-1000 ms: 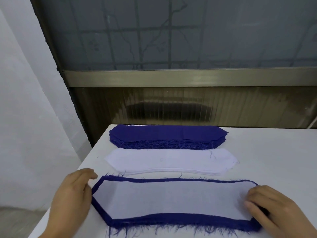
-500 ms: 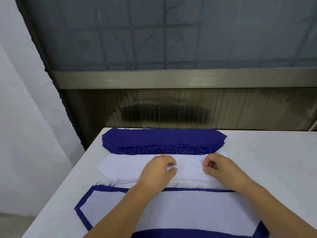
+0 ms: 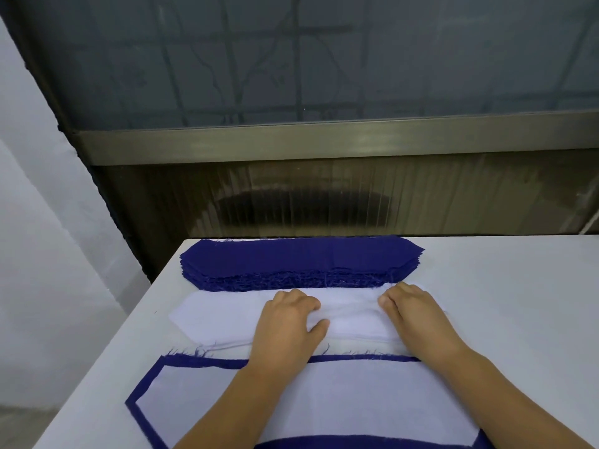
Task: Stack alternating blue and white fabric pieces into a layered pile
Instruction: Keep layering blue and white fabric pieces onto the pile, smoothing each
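Head view: both hands (image 3: 350, 322) curled, pinching white fabric pieces (image 3: 220, 315).

Sewing workshop: stacked cut fabric pieces (image 3: 298, 264)

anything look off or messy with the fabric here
Nothing is spilled or damaged. The blue stack has frayed, thready edges, and a loose thread trails from the white stack at its near left edge. The near layered pile lies flat.
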`<act>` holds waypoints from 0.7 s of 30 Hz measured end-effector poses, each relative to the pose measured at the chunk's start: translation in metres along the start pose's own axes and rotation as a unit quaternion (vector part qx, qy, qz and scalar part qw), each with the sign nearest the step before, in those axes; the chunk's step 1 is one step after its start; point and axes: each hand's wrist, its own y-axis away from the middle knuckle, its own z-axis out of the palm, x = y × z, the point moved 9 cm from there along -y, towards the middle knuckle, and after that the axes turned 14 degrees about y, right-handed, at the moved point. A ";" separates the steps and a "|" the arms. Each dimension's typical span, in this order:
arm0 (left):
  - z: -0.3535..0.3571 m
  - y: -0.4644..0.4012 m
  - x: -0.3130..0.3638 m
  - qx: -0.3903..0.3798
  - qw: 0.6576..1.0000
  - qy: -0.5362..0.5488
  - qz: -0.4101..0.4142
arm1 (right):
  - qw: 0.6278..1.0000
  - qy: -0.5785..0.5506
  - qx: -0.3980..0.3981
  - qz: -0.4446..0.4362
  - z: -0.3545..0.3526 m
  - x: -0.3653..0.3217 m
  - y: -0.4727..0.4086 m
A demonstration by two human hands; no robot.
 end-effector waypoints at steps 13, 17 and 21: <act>-0.003 -0.005 -0.007 0.017 0.998 -0.048 -0.030 | 0.995 -0.063 0.038 -0.068 -0.010 -0.022 0.016; -0.003 -0.005 -0.010 0.016 0.998 -0.046 -0.038 | 0.997 -0.031 0.045 -0.052 -0.011 -0.018 0.012; -0.030 0.001 -0.034 0.026 0.993 -0.082 -0.082 | 0.997 -0.057 0.042 -0.015 -0.011 -0.006 0.011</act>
